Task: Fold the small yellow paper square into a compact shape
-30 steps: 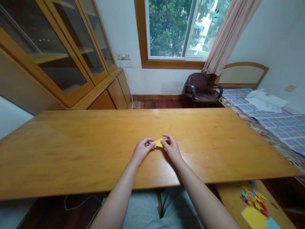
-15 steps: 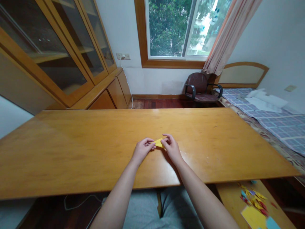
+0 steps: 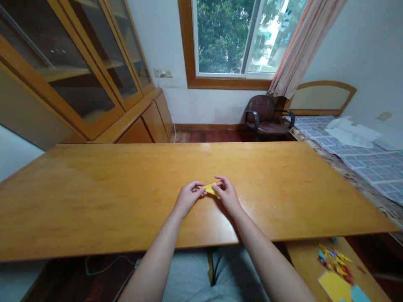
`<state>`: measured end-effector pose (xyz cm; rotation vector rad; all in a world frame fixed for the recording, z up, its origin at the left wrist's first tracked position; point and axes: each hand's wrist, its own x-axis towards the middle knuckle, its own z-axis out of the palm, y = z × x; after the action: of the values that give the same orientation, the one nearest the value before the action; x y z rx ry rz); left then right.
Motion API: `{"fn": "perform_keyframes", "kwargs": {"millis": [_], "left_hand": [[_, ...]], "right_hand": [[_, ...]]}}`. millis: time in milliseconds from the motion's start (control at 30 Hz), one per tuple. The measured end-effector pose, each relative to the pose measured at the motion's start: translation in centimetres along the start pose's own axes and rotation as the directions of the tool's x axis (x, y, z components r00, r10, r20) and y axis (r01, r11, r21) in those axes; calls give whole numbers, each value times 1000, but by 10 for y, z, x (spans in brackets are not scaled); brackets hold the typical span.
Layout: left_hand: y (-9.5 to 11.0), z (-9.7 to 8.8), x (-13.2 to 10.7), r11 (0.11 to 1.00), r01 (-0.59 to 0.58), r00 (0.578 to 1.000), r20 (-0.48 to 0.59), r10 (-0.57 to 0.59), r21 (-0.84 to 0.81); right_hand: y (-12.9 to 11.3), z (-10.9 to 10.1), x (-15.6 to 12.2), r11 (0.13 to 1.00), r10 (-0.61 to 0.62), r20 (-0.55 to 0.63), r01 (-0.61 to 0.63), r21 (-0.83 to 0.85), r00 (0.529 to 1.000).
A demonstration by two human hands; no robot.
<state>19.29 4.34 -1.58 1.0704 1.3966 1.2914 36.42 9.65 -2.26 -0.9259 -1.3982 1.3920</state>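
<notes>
Between my two hands is a small piece of folded yellow paper [image 3: 210, 188], held just above the wooden table [image 3: 126, 180]. My left hand [image 3: 190, 196] pinches its left end between thumb and fingers. The right end is gripped by my right hand [image 3: 226, 193], thumb in front and fingers partly behind the paper. My fingers cover both ends, so the full folded shape cannot be made out.
Below the table's right front edge, a lower wooden surface [image 3: 302, 260] bears a heap of colourful folded paper pieces [image 3: 338, 262] and a yellow sheet [image 3: 335, 286]. An armchair [image 3: 262, 113] stands behind the table, a bed [image 3: 362, 147] to the right, a glass-fronted cabinet [image 3: 107, 84] to the left.
Almost nothing differs. My right thumb has shifted very slightly on the yellow paper; both hands keep their hold in the same place.
</notes>
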Motion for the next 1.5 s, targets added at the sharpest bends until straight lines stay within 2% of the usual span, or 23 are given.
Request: {"fn": "perform_keyframes", "kwargs": {"millis": [233, 700, 1000, 1233, 1400, 1500], "left_hand": [[-2, -1, 1, 999, -17, 1000, 3, 17, -36], [8, 1, -3, 1000, -2, 1000, -2, 2, -13], [1, 0, -1, 1000, -6, 1000, 2, 6, -15], [4, 0, 0, 999, -34, 999, -6, 33, -36], [2, -2, 0, 990, -34, 998, -60, 26, -135], [4, -2, 0, 990, -46, 996, -88, 34, -134]], "right_hand": [[-5, -1, 0, 999, 25, -8, -25, 21, 1000], [-1, -1, 1, 1000, 13, -13, -13, 22, 1000], [-5, 0, 0, 1000, 17, -24, -17, 12, 1000], [-4, 0, 0, 1000, 16, -34, -16, 11, 999], [-6, 0, -1, 999, 21, -42, -20, 26, 999], [-9, 0, -1, 999, 27, -48, -25, 31, 999]]}}
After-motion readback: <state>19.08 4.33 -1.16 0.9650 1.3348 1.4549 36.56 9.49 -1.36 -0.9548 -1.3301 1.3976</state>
